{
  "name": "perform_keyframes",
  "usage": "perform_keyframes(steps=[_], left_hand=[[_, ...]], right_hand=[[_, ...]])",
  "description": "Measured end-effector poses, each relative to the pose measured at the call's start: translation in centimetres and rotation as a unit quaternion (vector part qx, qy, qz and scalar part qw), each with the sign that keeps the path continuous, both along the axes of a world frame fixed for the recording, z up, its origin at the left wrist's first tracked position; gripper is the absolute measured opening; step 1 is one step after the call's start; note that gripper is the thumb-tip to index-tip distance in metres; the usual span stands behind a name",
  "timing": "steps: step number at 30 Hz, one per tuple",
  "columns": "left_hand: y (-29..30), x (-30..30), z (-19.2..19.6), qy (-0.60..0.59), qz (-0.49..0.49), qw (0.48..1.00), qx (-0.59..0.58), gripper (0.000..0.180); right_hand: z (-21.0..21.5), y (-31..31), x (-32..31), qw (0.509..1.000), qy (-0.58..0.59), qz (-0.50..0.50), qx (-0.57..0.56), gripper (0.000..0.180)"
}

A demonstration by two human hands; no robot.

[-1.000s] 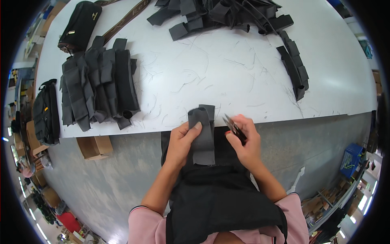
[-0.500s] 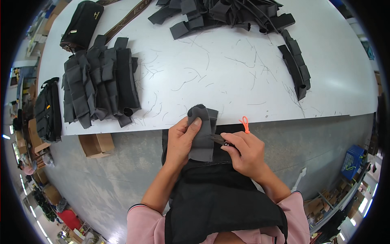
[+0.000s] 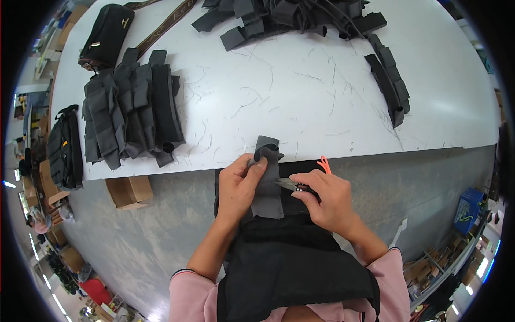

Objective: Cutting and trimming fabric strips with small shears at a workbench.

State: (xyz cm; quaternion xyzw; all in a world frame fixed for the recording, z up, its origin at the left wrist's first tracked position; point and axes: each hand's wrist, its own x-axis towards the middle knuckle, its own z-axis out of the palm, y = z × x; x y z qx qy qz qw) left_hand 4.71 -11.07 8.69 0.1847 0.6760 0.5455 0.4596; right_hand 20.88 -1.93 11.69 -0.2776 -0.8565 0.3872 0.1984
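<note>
My left hand [image 3: 239, 185] pinches a dark grey fabric strip [image 3: 266, 190] between thumb and fingers, just off the near table edge. The strip's upper end curls over and its lower end hangs above my black apron [image 3: 300, 257]. In my right hand [image 3: 328, 199] is a pair of thread snips [image 3: 292, 185], closed in by thumb and fingers. Their blade tips point left and lie at the strip's right edge; whether they touch it I cannot tell. An orange cord loop [image 3: 324, 164] sticks up behind the right hand.
On the white table [image 3: 300, 107] lie scattered thread ends, a stack of grey strips [image 3: 131, 110] at left, a tangled heap of strips [image 3: 289, 19] at the back and a folded strip [image 3: 389, 80] at right. A black bag [image 3: 107, 35] stands far left. Below is an open cardboard box [image 3: 129, 192].
The fabric strip has shifted in my left hand, its top end now folded over differently. The snips have moved slightly and their blades show more plainly beside the strip.
</note>
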Motion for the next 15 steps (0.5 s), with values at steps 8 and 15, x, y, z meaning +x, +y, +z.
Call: perform_keyframes(steps=[8, 15], left_hand=[[0.1, 0.1, -0.1, 0.014, -0.016, 1.000, 0.007, 0.017], [-0.3, -0.5, -0.8, -0.002, -0.023, 1.000, -0.020, 0.018]], right_hand=[[-1.3, 1.2, 0.9, 0.941, -0.005, -0.002, -0.338, 0.019], [0.3, 0.5, 0.7, 0.982, -0.011, -0.015, -0.189, 0.023]])
